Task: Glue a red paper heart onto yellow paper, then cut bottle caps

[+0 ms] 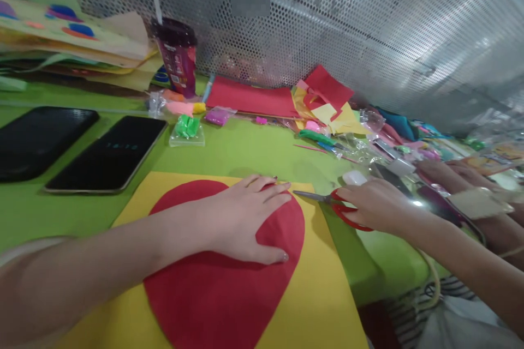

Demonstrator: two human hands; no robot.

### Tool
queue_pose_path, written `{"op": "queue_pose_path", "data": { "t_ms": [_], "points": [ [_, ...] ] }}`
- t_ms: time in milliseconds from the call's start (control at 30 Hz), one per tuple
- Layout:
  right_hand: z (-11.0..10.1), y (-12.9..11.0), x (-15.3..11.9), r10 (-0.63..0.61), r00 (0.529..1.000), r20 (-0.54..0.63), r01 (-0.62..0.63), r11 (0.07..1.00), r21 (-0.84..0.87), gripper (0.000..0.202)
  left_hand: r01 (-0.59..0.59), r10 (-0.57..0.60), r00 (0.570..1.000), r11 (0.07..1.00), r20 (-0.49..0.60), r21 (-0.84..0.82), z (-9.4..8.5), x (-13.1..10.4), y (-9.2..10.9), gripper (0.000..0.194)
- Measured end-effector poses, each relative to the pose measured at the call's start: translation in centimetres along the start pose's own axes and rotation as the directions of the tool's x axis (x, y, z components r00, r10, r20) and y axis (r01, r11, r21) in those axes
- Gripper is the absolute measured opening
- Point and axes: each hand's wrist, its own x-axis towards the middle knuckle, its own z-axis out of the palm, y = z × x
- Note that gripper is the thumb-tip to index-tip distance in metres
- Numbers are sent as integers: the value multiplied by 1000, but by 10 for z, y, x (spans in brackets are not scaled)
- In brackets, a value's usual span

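My left hand (241,221) lies flat with spread fingers on a red paper heart (221,294). Beneath the heart is a sheet of yellow paper (323,283) on the green table. To the right, my right hand (376,202) holds a pair of scissors (341,210) by its red handles. Its blades point left, with the tip over the yellow sheet's upper right edge. The blades look closed or nearly so. My left forearm covers part of the heart, and the heart's lower end runs out of view.
Two black phones (110,155) lie at the left. Behind them stand a lidded purple cup (178,57) and stacked craft sheets (110,38). Red paper (254,97), clay packets (188,128) and a green-handled tool (317,137) lie farther back. Another person's arm (483,223) rests at the right.
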Motion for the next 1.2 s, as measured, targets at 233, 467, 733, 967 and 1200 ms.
{"op": "queue_pose_path", "data": {
  "t_ms": [233,467,733,967,1200],
  "points": [
    [4,1,1,-14,1000,7,14,999,48,14,-10,10,1000,1000,3,3,-1,1,0,88],
    [7,0,0,4,1000,-17,-3,997,83,12,10,-10,1000,1000,-17,7,1,0,0,87],
    [11,-2,0,59,998,-39,-53,989,138,12,6,-5,999,1000,-44,25,5,0,0,84],
    [9,-7,-4,95,995,-37,-88,982,167,13,25,-25,1000,1000,-6,12,1,0,2,87],
    [8,-10,-6,151,988,-15,-146,973,177,18,17,-17,1000,1000,-2,-1,2,0,0,87]
  ]
}}
